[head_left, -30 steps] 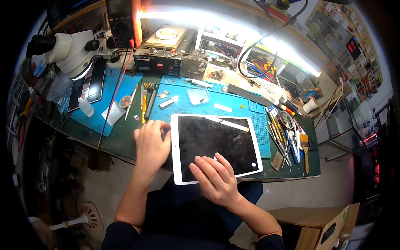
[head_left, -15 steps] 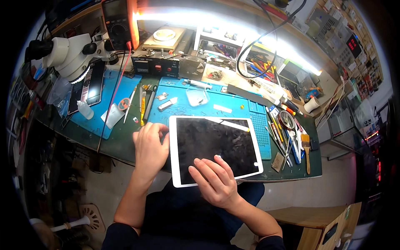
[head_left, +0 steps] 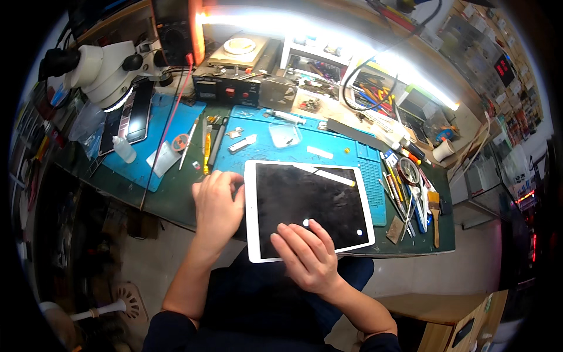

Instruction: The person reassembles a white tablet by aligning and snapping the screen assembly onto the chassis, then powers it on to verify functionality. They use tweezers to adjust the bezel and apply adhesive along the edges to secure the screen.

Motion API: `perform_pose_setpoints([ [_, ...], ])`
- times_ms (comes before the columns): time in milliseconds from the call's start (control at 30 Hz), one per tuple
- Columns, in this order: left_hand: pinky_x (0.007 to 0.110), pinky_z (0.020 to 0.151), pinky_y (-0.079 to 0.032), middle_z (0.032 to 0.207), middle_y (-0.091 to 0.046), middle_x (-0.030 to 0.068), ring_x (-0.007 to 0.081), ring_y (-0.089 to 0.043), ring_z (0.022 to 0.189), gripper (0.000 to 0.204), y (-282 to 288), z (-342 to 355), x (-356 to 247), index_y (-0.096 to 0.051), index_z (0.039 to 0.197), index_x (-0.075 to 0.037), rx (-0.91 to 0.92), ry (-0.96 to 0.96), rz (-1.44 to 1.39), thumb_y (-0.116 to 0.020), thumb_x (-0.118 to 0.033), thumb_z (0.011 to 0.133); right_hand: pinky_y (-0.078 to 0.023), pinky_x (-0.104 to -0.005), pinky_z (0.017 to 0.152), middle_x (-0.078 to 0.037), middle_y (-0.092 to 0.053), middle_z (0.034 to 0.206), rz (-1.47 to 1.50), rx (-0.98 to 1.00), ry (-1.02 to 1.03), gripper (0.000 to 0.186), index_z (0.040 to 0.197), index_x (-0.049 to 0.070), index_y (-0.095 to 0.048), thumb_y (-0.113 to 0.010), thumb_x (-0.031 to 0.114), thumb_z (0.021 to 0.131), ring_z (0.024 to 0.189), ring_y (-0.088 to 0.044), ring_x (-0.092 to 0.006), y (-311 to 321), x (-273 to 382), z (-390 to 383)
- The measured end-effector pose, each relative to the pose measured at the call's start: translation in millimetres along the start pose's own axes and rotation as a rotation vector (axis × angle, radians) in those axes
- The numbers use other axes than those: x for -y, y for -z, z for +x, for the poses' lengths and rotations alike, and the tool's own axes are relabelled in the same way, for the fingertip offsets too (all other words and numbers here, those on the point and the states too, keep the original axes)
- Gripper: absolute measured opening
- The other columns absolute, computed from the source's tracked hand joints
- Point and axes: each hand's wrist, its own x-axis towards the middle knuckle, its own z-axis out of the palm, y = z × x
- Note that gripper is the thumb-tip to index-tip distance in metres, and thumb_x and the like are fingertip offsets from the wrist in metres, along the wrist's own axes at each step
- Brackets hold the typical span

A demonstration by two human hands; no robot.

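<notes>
A white-framed tablet [head_left: 346, 205] with a dark, smudged, reflective screen lies at the bench's front edge, partly over a blue work mat [head_left: 275, 149]. Across the lower part of its screen rests my right hand [head_left: 308, 255], fingers stretched out and slightly bent, holding nothing visible. My left hand [head_left: 217, 205] is beside the tablet's left edge, its fingers curled inward and the thumb close to the white frame. Its fingertips are hidden, so I cannot make out what they hold, if anything. Beyond the tablet, a small clear plastic tray [head_left: 285, 135] and a white syringe [head_left: 287, 116] lie on the mat.
At the left, a microscope [head_left: 99, 73] stands over a disassembled phone [head_left: 136, 111], near a small white bottle [head_left: 124, 150]. A red cable hangs across the bench. Tweezers, pens and a wooden-handled brush [head_left: 434, 214] crowd the right side. Equipment boxes line the back.
The whole view has shifted slightly, so the scene sits a little farther right. Both hands keep about the same places at the tablet.
</notes>
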Motion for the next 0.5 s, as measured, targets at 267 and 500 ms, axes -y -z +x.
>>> perform_pose_setpoints([
  [267, 0.041, 0.086, -0.044, 0.097, -0.066, 0.0093, 0.0302, -0.064, 0.097, 0.01, 12, 1, 9, -0.071, 0.101, -0.006, 0.02, -0.116, -0.083, -0.067, -0.008, 0.091, -0.048, -0.044, 0.107, -0.009, -0.073, 0.119, -0.074, -0.008, -0.007, 0.025, 0.116, 0.008, -0.075, -0.068, 0.008, 0.092, 0.11, -0.069, -0.0217, -1, 3, -1],
  [500, 0.033, 0.079, -0.058, 0.104, -0.069, 0.0043, 0.0224, -0.069, 0.097, 0.019, 33, 53, 61, -0.071, 0.103, -0.006, 0.167, -0.783, 0.094, -0.065, -0.008, 0.086, -0.047, -0.0543, 0.108, -0.016, -0.072, 0.117, -0.037, -0.018, 0.048, 0.028, 0.119, 0.001, -0.068, -0.058, -0.001, 0.093, 0.108, -0.07, -0.0308, -8, 4, -5],
])
